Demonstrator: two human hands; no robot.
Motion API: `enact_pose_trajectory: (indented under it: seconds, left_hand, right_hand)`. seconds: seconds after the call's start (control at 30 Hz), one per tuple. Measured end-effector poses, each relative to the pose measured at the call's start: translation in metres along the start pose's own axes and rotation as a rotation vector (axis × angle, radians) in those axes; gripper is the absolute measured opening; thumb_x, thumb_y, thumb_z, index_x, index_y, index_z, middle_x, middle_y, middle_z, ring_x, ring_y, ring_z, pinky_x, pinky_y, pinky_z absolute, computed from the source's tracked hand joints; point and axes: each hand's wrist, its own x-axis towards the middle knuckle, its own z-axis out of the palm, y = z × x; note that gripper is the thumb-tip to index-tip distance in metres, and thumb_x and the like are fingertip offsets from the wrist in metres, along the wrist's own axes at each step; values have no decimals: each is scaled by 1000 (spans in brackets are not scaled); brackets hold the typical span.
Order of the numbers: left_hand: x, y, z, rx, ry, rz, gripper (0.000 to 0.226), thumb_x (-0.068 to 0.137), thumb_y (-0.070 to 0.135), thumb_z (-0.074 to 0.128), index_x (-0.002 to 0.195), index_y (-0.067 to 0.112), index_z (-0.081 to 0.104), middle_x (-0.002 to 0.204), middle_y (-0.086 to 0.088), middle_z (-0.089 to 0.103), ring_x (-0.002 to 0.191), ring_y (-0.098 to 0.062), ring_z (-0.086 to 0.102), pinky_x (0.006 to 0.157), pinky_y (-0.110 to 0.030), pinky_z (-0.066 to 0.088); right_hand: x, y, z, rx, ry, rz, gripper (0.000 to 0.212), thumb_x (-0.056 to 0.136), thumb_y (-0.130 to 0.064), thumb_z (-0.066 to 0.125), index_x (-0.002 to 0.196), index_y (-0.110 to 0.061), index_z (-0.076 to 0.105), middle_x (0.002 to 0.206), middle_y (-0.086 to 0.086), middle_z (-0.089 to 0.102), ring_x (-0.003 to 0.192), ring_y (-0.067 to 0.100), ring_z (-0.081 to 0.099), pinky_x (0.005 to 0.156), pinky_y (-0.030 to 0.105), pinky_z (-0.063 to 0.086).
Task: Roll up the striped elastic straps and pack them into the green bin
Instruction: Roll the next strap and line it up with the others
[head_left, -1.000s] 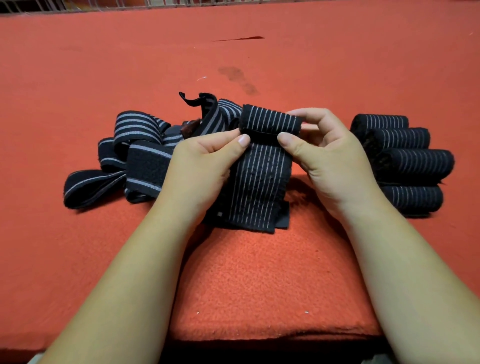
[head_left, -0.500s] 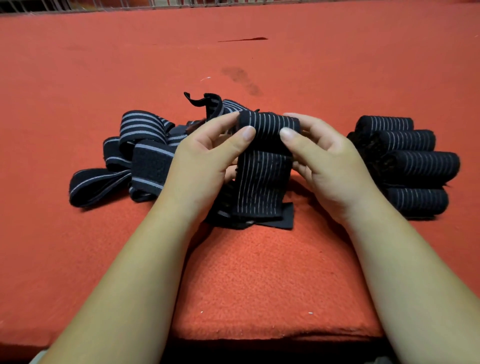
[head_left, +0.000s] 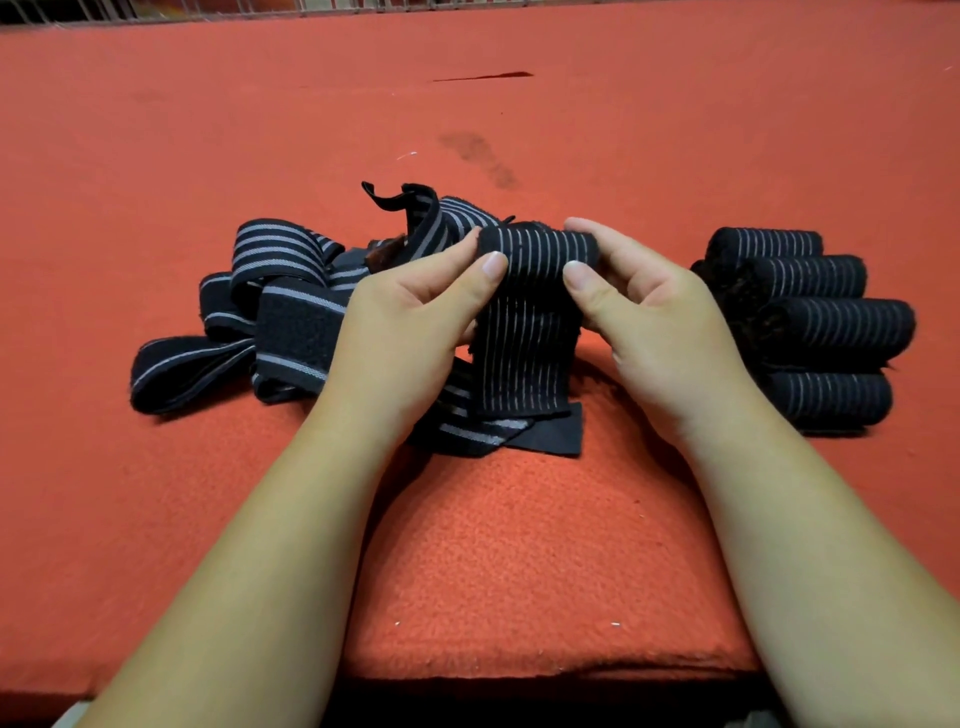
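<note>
Red felt covered the table (head_left: 519, 545). The left hand (head_left: 400, 322) and right hand (head_left: 660, 317) each pinched an end of the half-rolled strap (head_left: 524, 332) near the table's middle, its tail hanging down. Loose straps (head_left: 280, 291) lay tangled to the left. Four finished rolls (head_left: 831, 322) sat stacked just beside the right hand.

Your left grip (head_left: 410, 322) pinches the left end of the half-rolled strap (head_left: 524, 332), with the thumb on its near face and the fingers curled behind it. Your right grip (head_left: 660, 322) pinches the right end, thumb in front, index finger over the top. Both bare forearms reach in from the strap's near side, converging toward it.
</note>
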Motion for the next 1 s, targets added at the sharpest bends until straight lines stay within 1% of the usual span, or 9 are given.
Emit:
enact_pose_trajectory:
  seconds: [0.1, 0.23, 0.4, 0.57, 0.67, 0.73, 0.8, 0.87, 1.0]
  left_hand:
    - [3, 0, -1, -2, 0, 33, 36, 106, 15, 68, 142, 13, 69, 127, 1, 79, 122, -19, 74, 102, -43, 60]
    - [5, -3, -4, -59, -21, 49, 36, 104, 0, 65, 140, 7, 64, 127, -7, 78, 123, -24, 73, 95, -34, 60]
    - [5, -1, -6, -88, -48, 12, 38, 102, -3, 66, 139, 8, 64, 127, -6, 79, 122, -21, 74, 94, -31, 60]
    - [3, 3, -5, -50, -15, -14, 29, 102, 14, 72, 131, 14, 73, 120, -5, 81, 117, -26, 76, 105, -51, 60]
    - [3, 3, -7, -34, 3, -2, 31, 103, 10, 71, 133, 15, 72, 120, -7, 81, 117, -35, 75, 105, -54, 59]
    - [4, 3, -9, -44, -8, 3, 35, 103, 5, 69, 136, 15, 70, 123, -6, 80, 117, -31, 76, 101, -47, 62]
    - [3, 3, -8, -45, -26, 7, 39, 101, 1, 69, 138, 16, 69, 125, -6, 79, 119, -27, 75, 98, -39, 61]
    - [2, 4, -6, -45, -20, -1, 40, 100, 5, 72, 138, 18, 70, 125, -2, 80, 120, -21, 75, 100, -37, 60]
    - [0, 5, -3, -7, 29, -24, 25, 100, 25, 77, 125, 21, 79, 120, 2, 81, 117, -18, 76, 107, -49, 59]
  right_hand:
    - [1, 0, -1, 25, -26, -21, 40, 107, -5, 62, 144, -19, 63, 131, 0, 76, 127, 20, 70, 103, 39, 60]
    - [3, 2, -1, 77, -53, -29, 38, 106, -5, 63, 142, -13, 63, 131, 6, 76, 128, 23, 69, 112, 44, 54]
    - [4, 1, -2, 50, -63, -29, 36, 104, 2, 61, 136, -15, 63, 120, 7, 78, 114, 18, 72, 99, 36, 55]
    - [2, -1, -2, -36, -57, -56, 42, 101, 9, 61, 135, -16, 63, 122, 8, 74, 106, 13, 71, 99, 36, 59]
    - [1, -4, 0, -23, -68, -23, 43, 102, 0, 65, 136, -26, 65, 121, 9, 72, 100, 14, 73, 88, 33, 61]
    - [1, -4, 2, -18, -62, 11, 35, 105, -16, 68, 134, -35, 68, 112, -4, 74, 102, 12, 73, 89, 34, 60]
    - [1, -4, 3, -18, -41, 30, 27, 107, -28, 66, 132, -34, 71, 100, -15, 73, 95, 7, 71, 92, 39, 58]
    - [1, -5, 2, -9, -16, 32, 24, 108, -27, 64, 131, -27, 72, 95, -14, 74, 88, 5, 71, 87, 37, 58]
    - [1, -3, 0, 37, -13, 8, 26, 104, -20, 68, 129, -26, 73, 118, 11, 76, 114, 34, 74, 101, 57, 60]
